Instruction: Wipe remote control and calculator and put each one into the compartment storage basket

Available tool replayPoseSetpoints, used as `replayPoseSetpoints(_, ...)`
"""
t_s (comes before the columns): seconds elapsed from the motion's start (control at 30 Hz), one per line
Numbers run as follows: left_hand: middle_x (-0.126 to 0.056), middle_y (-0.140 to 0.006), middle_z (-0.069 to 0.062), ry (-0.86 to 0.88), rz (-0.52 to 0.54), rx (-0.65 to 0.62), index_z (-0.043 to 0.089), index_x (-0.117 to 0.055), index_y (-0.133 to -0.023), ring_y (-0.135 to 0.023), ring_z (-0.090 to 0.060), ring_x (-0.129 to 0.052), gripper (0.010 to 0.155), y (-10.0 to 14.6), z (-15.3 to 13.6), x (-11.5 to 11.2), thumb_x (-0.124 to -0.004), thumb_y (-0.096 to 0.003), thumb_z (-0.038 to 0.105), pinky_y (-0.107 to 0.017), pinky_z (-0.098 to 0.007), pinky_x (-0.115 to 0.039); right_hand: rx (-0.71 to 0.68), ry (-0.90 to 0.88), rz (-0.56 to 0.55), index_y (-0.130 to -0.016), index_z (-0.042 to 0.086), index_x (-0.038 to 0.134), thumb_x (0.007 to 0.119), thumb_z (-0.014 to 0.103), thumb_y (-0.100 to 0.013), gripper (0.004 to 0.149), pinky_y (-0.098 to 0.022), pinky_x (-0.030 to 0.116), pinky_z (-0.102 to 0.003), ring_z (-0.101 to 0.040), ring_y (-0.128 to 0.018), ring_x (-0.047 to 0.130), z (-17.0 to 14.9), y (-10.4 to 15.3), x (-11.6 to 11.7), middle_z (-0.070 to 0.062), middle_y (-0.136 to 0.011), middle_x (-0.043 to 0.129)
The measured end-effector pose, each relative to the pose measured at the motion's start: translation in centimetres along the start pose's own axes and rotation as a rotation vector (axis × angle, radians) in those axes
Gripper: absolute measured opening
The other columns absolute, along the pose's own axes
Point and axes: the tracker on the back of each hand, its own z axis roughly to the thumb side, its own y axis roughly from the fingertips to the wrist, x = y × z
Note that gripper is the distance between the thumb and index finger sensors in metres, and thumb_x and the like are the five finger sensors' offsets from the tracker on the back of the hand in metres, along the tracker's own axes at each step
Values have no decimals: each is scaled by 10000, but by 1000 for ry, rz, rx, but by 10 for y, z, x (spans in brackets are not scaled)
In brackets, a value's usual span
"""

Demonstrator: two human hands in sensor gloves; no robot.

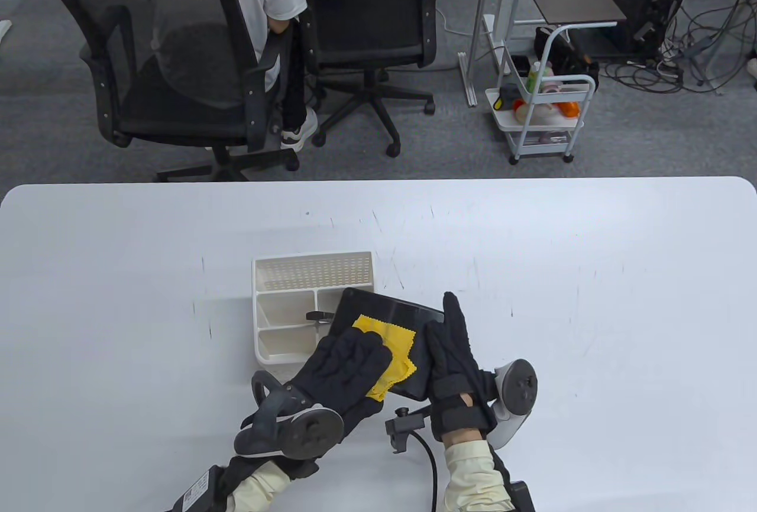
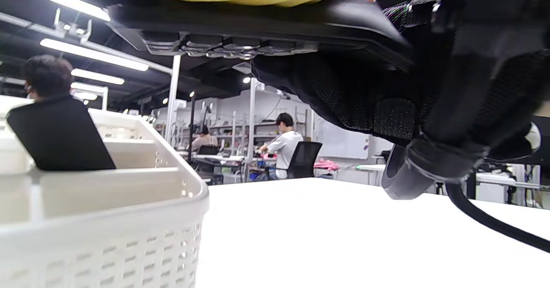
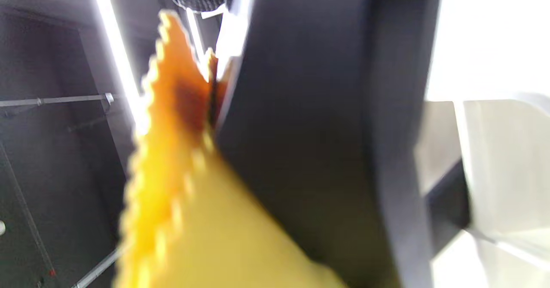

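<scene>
Calculator gripped along its edge by right hand; left hand presses yellow cloth flat-fingered onto it, above basket.

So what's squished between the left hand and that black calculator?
A yellow cloth. In the table view the left hand presses it flat on the calculator, which the right hand holds by its edge.
</scene>
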Motion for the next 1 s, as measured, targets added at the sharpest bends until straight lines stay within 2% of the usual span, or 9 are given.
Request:
replayPoseSetpoints(0.1,-560,-1166,27,-99,21,-2,339,-485,-1095,-1100,-296,-586,639,1,-2,-1,-647,-515,551,-772,-520,-573,-5,-23,-24,-1130,0,261,590,250,-633,646,-403,897,-404,-378,-629,961,1,1,-2,-253,-946,760)
replayPoseSetpoints(0.27,-356,-1214,-4,-298,-18,91,316,-278,-1124,-1138,-341,-436,830,1,-9,-11,-714,-474,594,-780,-571,-532,-7,4,39,-1127,-9,256,588,247,-632,648,-406,899,-406,-383,-633,958,-1,5,13,-256,-945,754)
replayPoseSetpoints(0.4,-420,-1205,-26,-285,55,153,310,-348,-1119,-1125,-366,-492,758,4,-18,-2,-717,-494,532,-769,-577,-558,-11,2,133,-1122,-27,259,589,243,-629,652,-401,905,-403,-382,-630,963,-2,8,29,-267,-940,754)
replayPoseSetpoints(0.47,-479,-1198,-27,-288,108,132,313,-396,-1116,-1118,-373,-534,722,7,-19,3,-728,-501,494,-761,-586,-580,-19,-29,120,-1116,-42,261,591,237,-625,654,-401,905,-409,-390,-630,962,-1,9,32,-284,-939,736)
replayPoseSetpoints(0.5,-554,-1182,-19,-304,164,120,320,-453,-1106,-1102,-358,-610,692,8,-19,6,-737,-497,482,-747,-583,-619,-22,-32,133,-1110,-60,255,591,234,-625,659,-404,904,-410,-391,-631,961,-1,8,33,-297,-937,732)
replayPoseSetpoints(0.63,-762,-1095,14,-328,235,114,351,-589,-1059,-1009,-302,-825,602,10,-19,20,-773,-492,439,-683,-560,-742,-34,-25,160,-1095,-110,243,584,263,-632,685,-424,895,-411,-368,-650,964,-1,9,33,-342,-922,734)
replayPoseSetpoints(0.73,-865,-1022,32,-245,293,143,360,-661,-1022,-927,-261,-935,568,14,-26,32,-798,-476,443,-641,-539,-800,-59,-33,212,-1111,-90,220,578,356,-651,734,-471,857,-457,-381,-711,929,0,9,37,-375,-929,719)
replayPoseSetpoints(0.83,-937,-951,34,-60,348,218,348,-720,-988,-838,-244,-1012,540,20,-40,44,-823,-465,434,-592,-517,-847,-85,-5,233,-1122,-76,197,577,436,-652,792,-502,809,-530,-440,-753,884,3,10,40,-374,-970,685)
replayPoseSetpoints(1.0,-971,-905,9,274,333,304,310,-750,-982,-767,-254,-1053,539,28,-64,49,-837,-461,415,-520,-484,-898,-139,89,219,-1134,-59,202,613,508,-632,862,-563,721,-604,-499,-868,755,11,10,37,-335,-1073,591)
